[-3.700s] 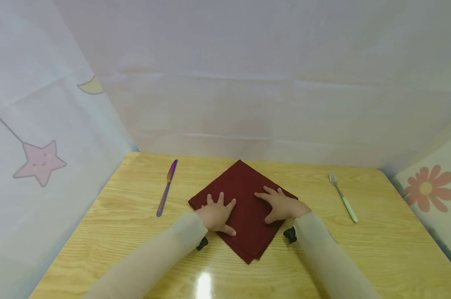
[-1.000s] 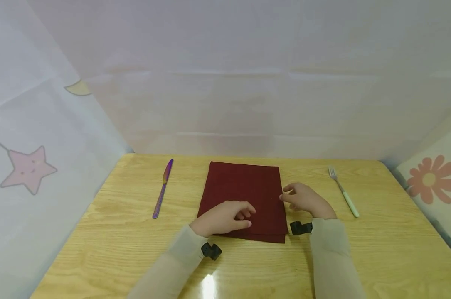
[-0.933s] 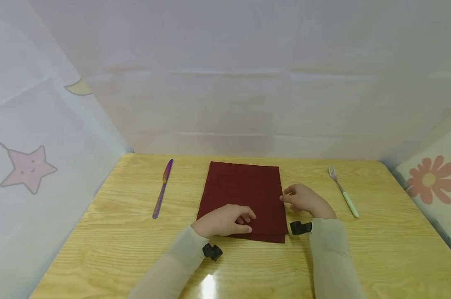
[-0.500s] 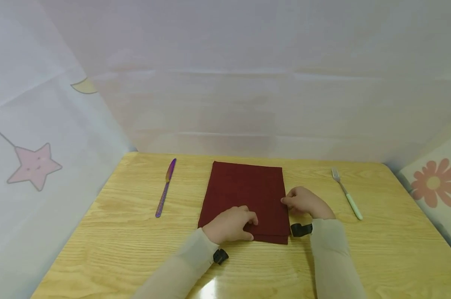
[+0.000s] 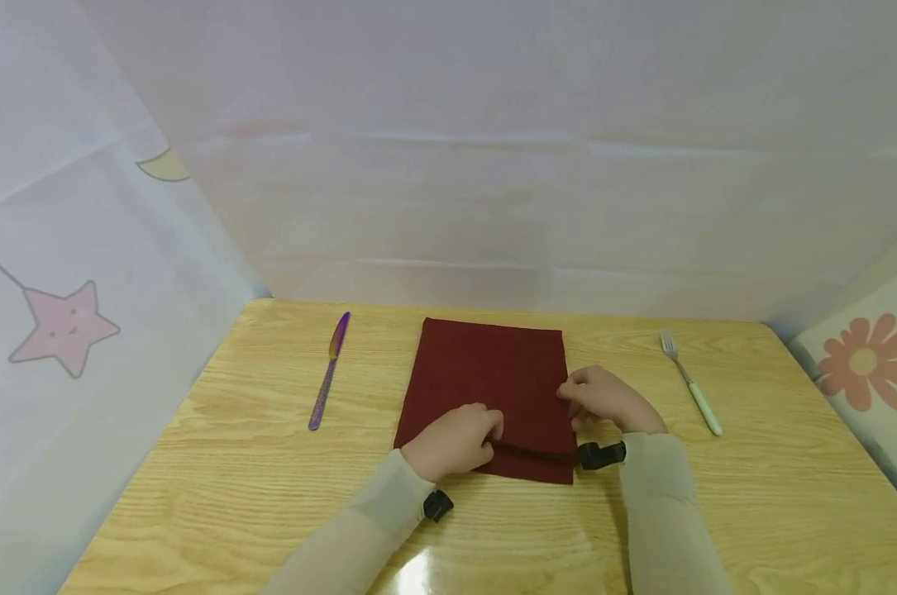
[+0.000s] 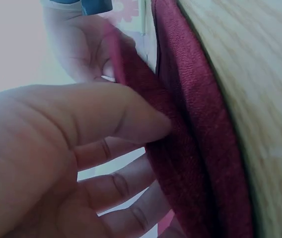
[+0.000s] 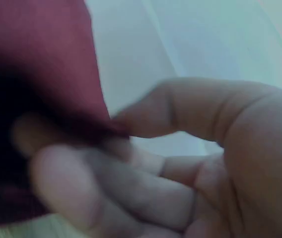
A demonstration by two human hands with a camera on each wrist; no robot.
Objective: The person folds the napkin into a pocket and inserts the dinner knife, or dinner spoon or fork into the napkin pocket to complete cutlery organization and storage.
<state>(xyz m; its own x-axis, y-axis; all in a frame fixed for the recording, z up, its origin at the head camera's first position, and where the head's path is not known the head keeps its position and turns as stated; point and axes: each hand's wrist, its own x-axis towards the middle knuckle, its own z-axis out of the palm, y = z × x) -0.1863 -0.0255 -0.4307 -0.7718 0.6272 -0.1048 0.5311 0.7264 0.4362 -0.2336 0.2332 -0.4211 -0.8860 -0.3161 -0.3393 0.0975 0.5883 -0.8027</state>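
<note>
A dark red folded cloth napkin (image 5: 489, 372) lies squared up in the middle of the table. Near its front edge, my left hand (image 5: 451, 442) pinches the upper layer between thumb and fingers, and that layer is raised. The left wrist view shows the lifted layer (image 6: 173, 168) standing apart from the lower layer (image 6: 205, 114). On the right side, my right hand (image 5: 603, 395) pinches the napkin's edge. From the right wrist, thumb and index finger meet on the cloth (image 7: 76, 84), with other fingers beneath it, blurred.
A purple table knife (image 5: 331, 372) lies left of the napkin. To the right is a fork (image 5: 689, 383) with a pale green handle. The wooden table (image 5: 232, 496) meets printed fabric walls (image 5: 493, 207) at its back and sides.
The napkin has turned from a diamond to a square position. My hands, spread flat on it at first, now grip its edges. Most recently, the front of its upper layer has risen.
</note>
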